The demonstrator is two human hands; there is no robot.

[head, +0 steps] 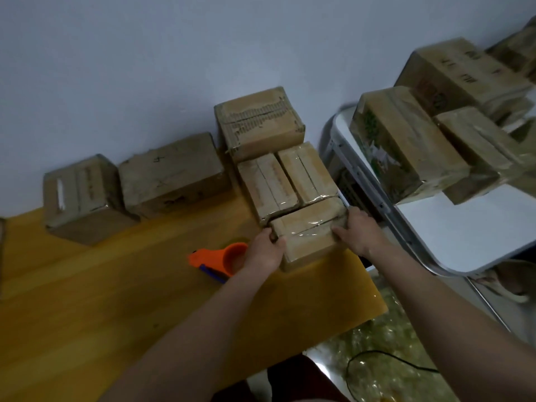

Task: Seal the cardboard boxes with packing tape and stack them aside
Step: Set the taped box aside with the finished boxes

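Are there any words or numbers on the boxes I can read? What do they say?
None can be read.
Big box at the wall: rows of dark print, too blurred.
Box at the far left: a faint line of print, too blurred.
Box on the white table: green printing, too blurred.
Upper right box: dark and red marks, too blurred.
Taped box in both hands: no print visible.

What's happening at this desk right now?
A person grips a small taped cardboard box with the left hand and right hand, at the right end of the yellow table, against two other taped boxes. The orange tape dispenser lies beside the left hand, not held.
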